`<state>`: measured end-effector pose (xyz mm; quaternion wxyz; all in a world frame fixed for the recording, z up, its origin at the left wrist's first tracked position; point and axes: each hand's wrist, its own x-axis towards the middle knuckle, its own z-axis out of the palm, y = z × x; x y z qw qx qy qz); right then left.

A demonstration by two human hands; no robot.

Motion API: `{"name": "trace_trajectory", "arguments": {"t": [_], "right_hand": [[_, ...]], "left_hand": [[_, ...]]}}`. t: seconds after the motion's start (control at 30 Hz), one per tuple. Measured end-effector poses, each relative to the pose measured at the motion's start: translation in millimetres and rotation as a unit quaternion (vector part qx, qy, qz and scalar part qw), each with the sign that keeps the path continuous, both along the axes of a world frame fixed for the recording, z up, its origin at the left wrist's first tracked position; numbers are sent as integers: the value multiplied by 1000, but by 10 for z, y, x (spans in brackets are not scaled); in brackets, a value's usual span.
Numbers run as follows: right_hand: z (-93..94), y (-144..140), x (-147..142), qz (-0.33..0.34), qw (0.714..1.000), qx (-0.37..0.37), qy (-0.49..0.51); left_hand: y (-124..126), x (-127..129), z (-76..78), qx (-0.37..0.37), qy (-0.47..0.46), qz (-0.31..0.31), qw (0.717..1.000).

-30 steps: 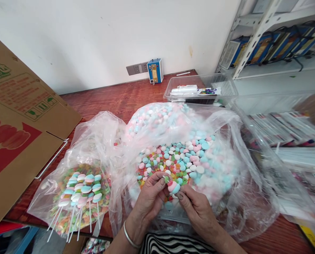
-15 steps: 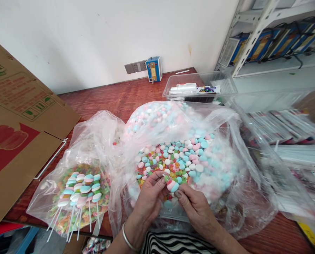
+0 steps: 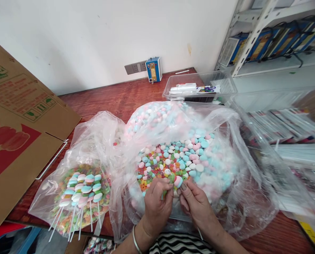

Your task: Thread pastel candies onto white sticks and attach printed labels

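Observation:
My left hand (image 3: 156, 204) pinches a small green ring candy (image 3: 164, 194) just in front of an open plastic bag (image 3: 234, 197). My right hand (image 3: 196, 203) holds a white stick (image 3: 199, 233) with pink, white and blue candy discs (image 3: 178, 181) threaded on its tip. Both hands hover at the near edge of a heap of loose candies (image 3: 178, 160), pastel discs mixed with small coloured rings. To the left, another bag (image 3: 75, 197) holds several finished candy sticks (image 3: 80, 190) lying on coloured rings.
A large cardboard box (image 3: 19, 130) lies at the left on the wooden table (image 3: 115, 98). A clear plastic tub (image 3: 200, 88) stands behind the bags, a blue device (image 3: 153, 69) by the wall. Packs of white sticks (image 3: 292, 141) lie at the right under plastic.
My left hand has dropped a little and turned palm down with a green ring in its fingers. The stick's candy tip has shifted up and right with my right hand.

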<state>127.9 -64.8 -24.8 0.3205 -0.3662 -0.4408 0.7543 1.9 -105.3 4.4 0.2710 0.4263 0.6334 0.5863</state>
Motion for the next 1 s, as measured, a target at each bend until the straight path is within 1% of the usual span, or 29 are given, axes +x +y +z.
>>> {"name": "trace_trajectory", "arguments": {"t": [0.07, 0.17, 0.2, 0.27, 0.33, 0.37, 0.4, 0.43, 0.47, 0.5, 0.53, 0.57, 0.6, 0.63, 0.67, 0.73, 0.77, 0.8, 0.9, 0.93, 1.0], "right_hand": [[13, 4, -24, -6, 1000, -25, 8], [47, 10, -48, -12, 999, -34, 14], [56, 15, -53, -15, 999, -33, 13], [67, 33, -58, -22, 999, -27, 12], [68, 59, -51, -31, 999, -19, 9], [70, 74, -42, -34, 999, -14, 6], [75, 88, -29, -35, 999, -9, 4], [85, 101, -12, -36, 999, -5, 5], [103, 113, 7, -33, 999, 4, 3], [129, 123, 26, -27, 999, 25, -7], [162, 132, 43, -19, 998, 60, -25], [202, 138, 56, -8, 993, 108, -51], [246, 143, 65, 7, 984, 161, -82], [291, 144, 69, 23, 971, 211, -112], [335, 141, 71, 39, 957, 252, -137], [407, 126, 75, 69, 938, 293, -170], [432, 113, 82, 82, 930, 303, -189], [449, 98, 93, 92, 922, 311, -211], [455, 49, 142, 115, 899, 326, -270], [447, 35, 157, 116, 894, 329, -281], [427, 14, 174, 110, 889, 336, -292]], "left_hand": [[-31, -57, -20, -5, 29, -22, 999], [-81, -107, -46, -19, 94, -56, 994], [-101, -107, -54, -24, 117, -75, 990], [-146, -87, -65, -31, 149, -134, 979], [-186, -59, -58, -34, 164, -196, 966], [-198, -52, -42, -35, 168, -213, 962], [-202, -51, -18, -37, 170, -215, 961], [-195, -56, 16, -39, 167, -203, 964], [-177, -66, 59, -42, 154, -175, 972], [-149, -77, 107, -47, 124, -138, 981], [-111, -84, 158, -51, 74, -100, 991], [-65, -86, 207, -54, 2, -68, 996], [-14, -79, 251, -56, -87, -51, 993], [41, -65, 288, -59, -183, -52, 980], [98, -47, 315, -62, -277, -68, 957], [208, -10, 343, -54, -416, -102, 902], [260, 1, 347, -48, -459, -105, 881], [307, 5, 347, -37, -488, -96, 867], [416, -11, 347, 1, -521, -41, 852], [438, -12, 350, 3, -526, -34, 850], [457, 9, 357, -15, -535, -44, 844]]}}
